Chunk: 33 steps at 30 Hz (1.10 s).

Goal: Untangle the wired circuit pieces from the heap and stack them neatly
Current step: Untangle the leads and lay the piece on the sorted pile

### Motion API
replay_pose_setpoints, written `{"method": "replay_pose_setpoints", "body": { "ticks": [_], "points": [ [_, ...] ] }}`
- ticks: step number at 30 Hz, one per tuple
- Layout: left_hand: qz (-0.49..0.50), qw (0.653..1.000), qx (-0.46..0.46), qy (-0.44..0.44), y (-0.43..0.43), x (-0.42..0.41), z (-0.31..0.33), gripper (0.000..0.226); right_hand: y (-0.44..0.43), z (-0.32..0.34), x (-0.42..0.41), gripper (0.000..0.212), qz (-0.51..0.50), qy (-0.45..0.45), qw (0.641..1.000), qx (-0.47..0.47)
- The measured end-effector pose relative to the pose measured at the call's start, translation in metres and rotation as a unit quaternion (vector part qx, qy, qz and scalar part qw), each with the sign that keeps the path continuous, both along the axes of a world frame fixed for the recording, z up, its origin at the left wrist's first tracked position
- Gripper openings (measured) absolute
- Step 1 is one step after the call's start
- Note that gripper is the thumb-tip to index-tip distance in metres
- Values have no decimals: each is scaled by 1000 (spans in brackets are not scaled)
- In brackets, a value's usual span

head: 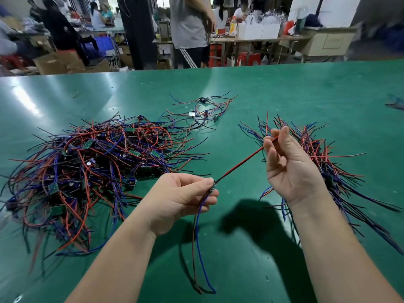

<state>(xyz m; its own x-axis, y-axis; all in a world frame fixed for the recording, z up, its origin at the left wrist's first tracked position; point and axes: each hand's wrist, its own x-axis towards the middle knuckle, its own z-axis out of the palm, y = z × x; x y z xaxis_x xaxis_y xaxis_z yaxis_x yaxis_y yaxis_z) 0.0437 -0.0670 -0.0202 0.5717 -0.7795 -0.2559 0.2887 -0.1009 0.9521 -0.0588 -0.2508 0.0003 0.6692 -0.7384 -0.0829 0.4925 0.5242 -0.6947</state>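
One wired circuit piece (pixel 238 166) is stretched between my hands above the green table (pixel 284 95). My left hand (pixel 185 197) pinches its small board, and blue and dark wires hang down from there. My right hand (pixel 288 165) pinches the far end of its red and black wire pair, pulled taut. A big tangled heap (pixel 91 171) of red, blue and black wired boards lies to the left. A tidier stack of pieces (pixel 323 158) lies on the right, partly hidden behind my right hand.
A small loose cluster of wired pieces (pixel 203 110) lies farther back in the middle of the table. Beyond the far table edge stand people, cardboard boxes, red stools and other workbenches.
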Motion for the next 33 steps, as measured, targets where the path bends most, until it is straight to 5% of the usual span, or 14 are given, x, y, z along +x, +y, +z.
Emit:
{"method": "replay_pose_setpoints", "body": {
  "ticks": [21, 27, 30, 33],
  "points": [
    [13, 998, 19, -54, -1, 2, -7, 31, 0, -1, 2, 29, 34, 104, 994, 8],
    [-5, 999, 15, -35, -2, 0, -7, 29, -4, -5, 3, 33, 9, 15, 997, 70],
    [44, 999, 9, -7, -6, -2, -9, 20, -3, -9, 6, 16, -30, 88, 996, 20],
    [98, 995, -15, 25, -13, -6, -10, 17, 17, -18, 10, 7, 58, 196, 973, -109]
  ]
}}
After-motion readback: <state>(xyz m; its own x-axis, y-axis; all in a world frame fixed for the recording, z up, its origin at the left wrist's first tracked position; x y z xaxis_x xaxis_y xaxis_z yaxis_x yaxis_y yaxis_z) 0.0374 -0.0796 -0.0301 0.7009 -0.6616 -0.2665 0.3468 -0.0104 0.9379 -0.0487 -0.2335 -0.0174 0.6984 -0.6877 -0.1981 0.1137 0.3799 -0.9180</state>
